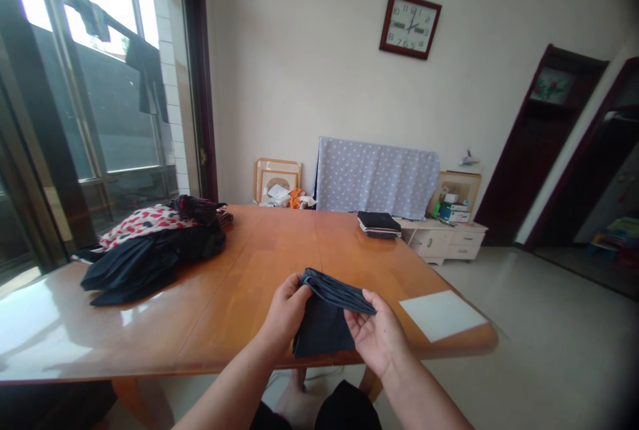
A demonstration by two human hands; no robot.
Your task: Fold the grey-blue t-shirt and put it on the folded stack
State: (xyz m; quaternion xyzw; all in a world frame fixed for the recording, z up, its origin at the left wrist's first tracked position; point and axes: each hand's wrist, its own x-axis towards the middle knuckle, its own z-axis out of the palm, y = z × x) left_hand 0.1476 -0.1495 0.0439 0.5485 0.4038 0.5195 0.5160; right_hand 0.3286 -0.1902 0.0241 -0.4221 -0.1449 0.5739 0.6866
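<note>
A dark navy garment (324, 330), folded into a narrow shape, is at the front edge of the wooden table. Its gathered upper edge is lifted between my two hands, while the lower part hangs down towards the tabletop. My left hand (289, 300) pinches the left end of that edge with thumb and fingers. At the right end, my right hand (377, 330) grips the cloth, thumb on top and fingers curled underneath. What kind of garment it is, I cannot tell.
On the wooden table (259, 250), a loose heap of dark and red-patterned clothes (154, 243) lies left. A folded dark stack (379, 224) sits at the far right, a white sheet (442, 315) near the right corner. Behind stands a low white cabinet (449, 243).
</note>
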